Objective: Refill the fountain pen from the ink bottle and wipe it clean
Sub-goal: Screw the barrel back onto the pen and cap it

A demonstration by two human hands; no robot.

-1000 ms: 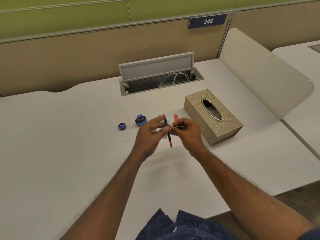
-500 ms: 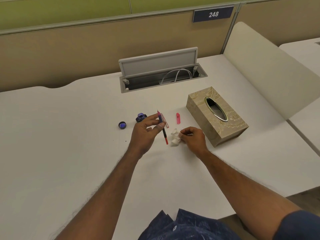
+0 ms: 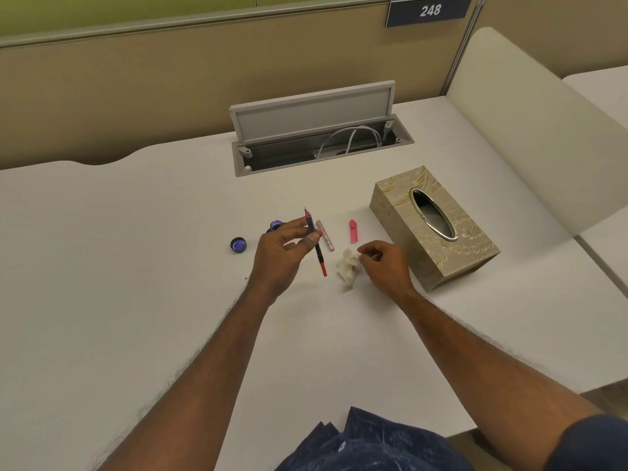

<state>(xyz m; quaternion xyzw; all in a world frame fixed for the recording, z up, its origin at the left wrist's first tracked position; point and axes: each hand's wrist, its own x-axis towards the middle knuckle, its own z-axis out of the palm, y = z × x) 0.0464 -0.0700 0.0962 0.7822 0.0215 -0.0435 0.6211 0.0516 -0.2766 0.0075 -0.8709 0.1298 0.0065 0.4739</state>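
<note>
Bottle cap: far left, lying off the bottle.
Ink bottle: mostly hidden behind the left hand.
Left hand: pinched on the fountain pen; long axis near-to-far, nib far.
Pen barrel: just right of the pen, nearer the left hand.
Right hand: narrowed on the crumpled tissue.

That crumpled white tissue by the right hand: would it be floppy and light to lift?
Probably. The tissue lies wrinkled and bunched on the table, so it likely sags and weighs little. A push would likely slide or deform it, not roll it. The right hand rests at its edge.
</note>
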